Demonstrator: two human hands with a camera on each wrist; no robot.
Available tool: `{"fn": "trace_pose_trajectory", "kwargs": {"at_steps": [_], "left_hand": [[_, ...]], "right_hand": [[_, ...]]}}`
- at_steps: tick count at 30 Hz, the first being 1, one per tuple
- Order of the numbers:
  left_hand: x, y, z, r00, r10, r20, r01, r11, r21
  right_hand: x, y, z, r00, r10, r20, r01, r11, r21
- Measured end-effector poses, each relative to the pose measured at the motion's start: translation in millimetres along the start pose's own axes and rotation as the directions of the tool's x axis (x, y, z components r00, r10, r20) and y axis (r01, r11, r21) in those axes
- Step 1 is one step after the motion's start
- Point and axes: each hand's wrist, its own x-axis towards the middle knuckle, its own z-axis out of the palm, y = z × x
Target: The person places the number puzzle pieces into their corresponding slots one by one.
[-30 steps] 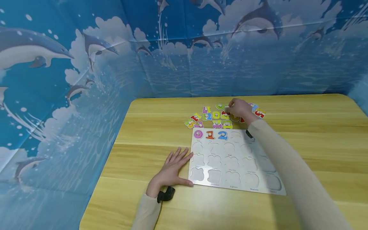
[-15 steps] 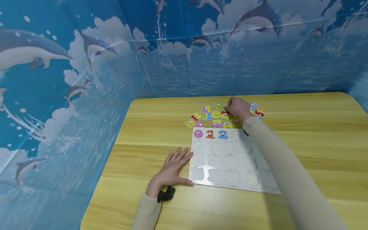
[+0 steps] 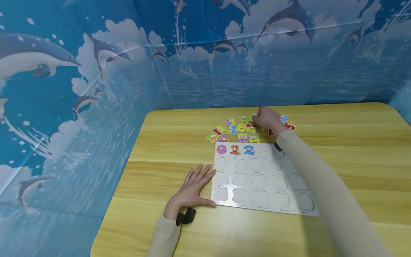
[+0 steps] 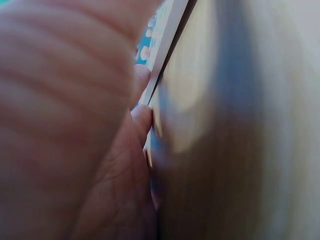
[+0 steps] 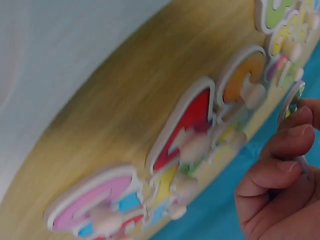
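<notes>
In the head view my left hand lies spread on the table, with its fingertips and thumb right at the left edge of a white number puzzle board. Purple 0, orange 1 and blue 2 pieces sit in its top row. My right hand is over the loose pieces beyond the board. Its curled fingers pinch a greenish number puzzle piece, whose edge shows at the fingertips in the right wrist view; the fingers hide most of it. A red 4 piece lies near that hand.
Several knobbed number pieces, among them a yellow 0 and a red 5, lie scattered along the board's far edge. The wooden table ends at a blue dolphin-print cloth behind and to the left.
My right hand has stayed over the loose pieces, rising slightly and shifting a little right in the last half second. The left hand and the board have kept their places.
</notes>
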Motion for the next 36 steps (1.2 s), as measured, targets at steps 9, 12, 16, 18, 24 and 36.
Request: {"fn": "trace_pose_trajectory", "kwargs": {"at_steps": [9,12,16,18,24,36], "left_hand": [[0.2,0.2,-0.8,1.000,-0.016,0.011,0.016,1.000,0.011],[-0.8,0.3,-1.5,1.000,-0.017,0.012,0.016,1.000,0.011],[-1.8,0.1,-2.4,1.000,-0.016,0.007,0.016,1.000,0.003],[-2.0,0.1,-2.6,1.000,-0.017,0.006,0.017,1.000,-0.001],[-1.8,-0.5,-1.3,1.000,-0.015,0.006,0.015,1.000,-0.002],[0.0,-0.9,1.1,1.000,-0.004,0.003,0.004,1.000,-0.012]], "right_hand": [[-35.3,6,-15,0.982,-0.147,0.117,0.156,0.985,-0.069],[-48.8,11,-16,0.963,-0.211,0.170,0.226,0.971,-0.075],[-64.0,15,-14,0.939,-0.262,0.222,0.281,0.958,-0.058],[-70.2,16,-12,0.929,-0.270,0.252,0.290,0.956,-0.045],[-83.3,21,-3,0.907,-0.283,0.311,0.303,0.953,-0.018],[-92.4,31,15,0.915,-0.300,0.272,0.307,0.952,0.017]]}}
